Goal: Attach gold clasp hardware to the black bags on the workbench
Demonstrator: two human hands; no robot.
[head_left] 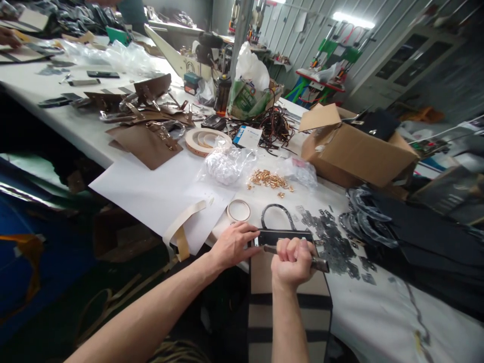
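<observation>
A handbag panel (289,317), beige with black bands and black edging, hangs over the table's front edge toward me. Its black top strip (280,236) lies on the table, and a plastic-wrapped loop handle (278,207) sticks out beyond it. My left hand (235,244) grips the left end of that strip, fingers on top and thumb on the near side. In a fist, my right hand (294,262) holds a rod-like hand tool (320,264) with a thick dark end. The tool's thin end points left, close to my left thumb; whether it touches the strip is hard to tell.
Small black plates (333,247) lie scattered at right, beside stacked black pieces (412,247). Gold-coloured fittings (269,179), tape rolls (238,210) and a plastic bag (225,164) sit ahead. An open cardboard box (363,151) stands back right, brown leather pieces (145,141) back left. A person's hand (9,38) shows far left.
</observation>
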